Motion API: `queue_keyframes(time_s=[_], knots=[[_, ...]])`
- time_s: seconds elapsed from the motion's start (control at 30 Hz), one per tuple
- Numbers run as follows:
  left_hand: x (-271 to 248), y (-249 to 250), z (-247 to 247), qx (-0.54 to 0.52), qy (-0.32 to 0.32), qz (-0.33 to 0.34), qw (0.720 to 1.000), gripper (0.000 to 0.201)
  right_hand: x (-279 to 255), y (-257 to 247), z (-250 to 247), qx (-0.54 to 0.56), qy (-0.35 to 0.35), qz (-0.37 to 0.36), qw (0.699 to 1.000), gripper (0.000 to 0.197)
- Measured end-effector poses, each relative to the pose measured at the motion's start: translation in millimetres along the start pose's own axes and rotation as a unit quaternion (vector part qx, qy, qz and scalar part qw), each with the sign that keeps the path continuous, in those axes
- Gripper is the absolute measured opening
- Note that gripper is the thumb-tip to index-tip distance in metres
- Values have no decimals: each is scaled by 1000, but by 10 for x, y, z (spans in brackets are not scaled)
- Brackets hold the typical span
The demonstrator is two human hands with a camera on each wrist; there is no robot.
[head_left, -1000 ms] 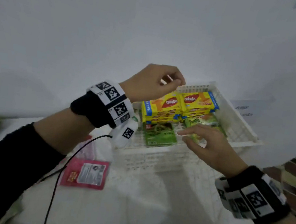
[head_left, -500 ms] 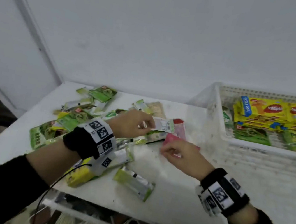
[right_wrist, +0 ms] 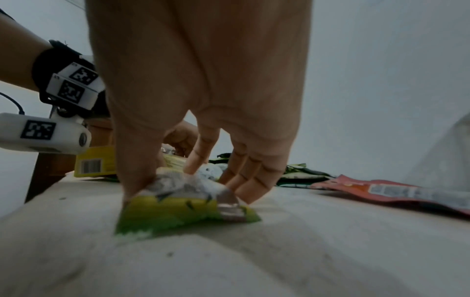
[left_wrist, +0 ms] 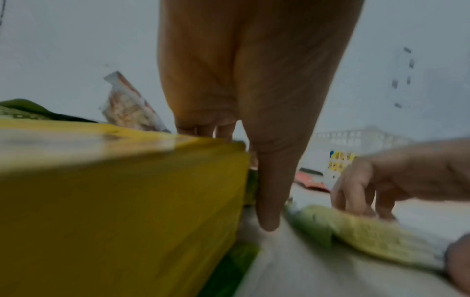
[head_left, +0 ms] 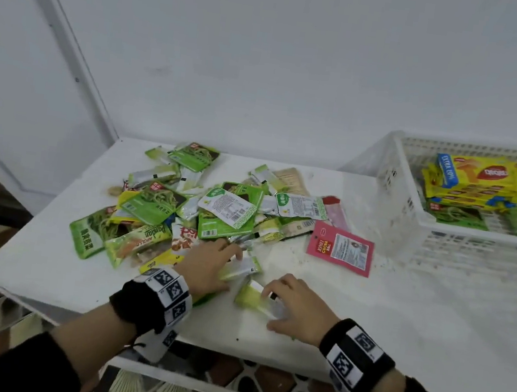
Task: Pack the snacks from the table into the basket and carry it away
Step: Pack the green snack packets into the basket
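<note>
On the near part of the white table (head_left: 365, 325), the right hand (head_left: 296, 309) pinches a small green and yellow foil snack packet (right_wrist: 188, 203) between thumb and curled fingers. Just to its left, the left hand (head_left: 209, 263) lies on another light green packet (head_left: 241, 267) at the near edge of the snack pile (head_left: 203, 201); whether its fingers grip cannot be told. The white plastic lattice basket (head_left: 411, 222), holding yellow boxes (head_left: 476, 178), stands at the far right.

Both our forearms reach over the worktop's near edge. Our right hand (right_wrist: 193, 120) has its fingers (right_wrist: 201, 158) and thumb curled in a pinch; our left hand (head_left: 209, 263) lies palm down, fingers forward.
</note>
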State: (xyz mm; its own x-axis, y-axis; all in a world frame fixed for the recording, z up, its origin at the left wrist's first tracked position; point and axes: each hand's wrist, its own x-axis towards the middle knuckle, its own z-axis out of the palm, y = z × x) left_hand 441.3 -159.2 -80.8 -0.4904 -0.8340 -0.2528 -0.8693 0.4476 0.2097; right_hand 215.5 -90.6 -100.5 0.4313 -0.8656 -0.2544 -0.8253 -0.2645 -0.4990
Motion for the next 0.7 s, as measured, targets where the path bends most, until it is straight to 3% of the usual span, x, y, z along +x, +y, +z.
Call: queue_keyframes(time_s=[0.13, 0.23, 0.33, 0.47, 0.6, 0.7], knots=[[93, 203, -271, -68, 52, 50, 995, 39, -169, 146, -117, 69, 12, 12, 997, 38], [276, 468, -594, -107, 95, 94, 985, 38, -407, 320, -340, 159, 30, 59, 985, 34], [561, 833, -948, -151, 125, 112, 974, 30, -712, 597, -620, 177, 54, 111, 976, 30], [1054, 1482, -1397, -179, 159, 158, 958, 27, -1190, 986, -1163, 232, 109, 156, 954, 28], [1649, 2238, -1668, -193, 210, 213, 934, 25, -1649, 1397, -1821, 244, 181, 178, 936, 50], [2089, 2824, -1731, -172, 224, 253, 925, 25, -1929, 1812, -2322, 215, 242, 182, 928, 40]])
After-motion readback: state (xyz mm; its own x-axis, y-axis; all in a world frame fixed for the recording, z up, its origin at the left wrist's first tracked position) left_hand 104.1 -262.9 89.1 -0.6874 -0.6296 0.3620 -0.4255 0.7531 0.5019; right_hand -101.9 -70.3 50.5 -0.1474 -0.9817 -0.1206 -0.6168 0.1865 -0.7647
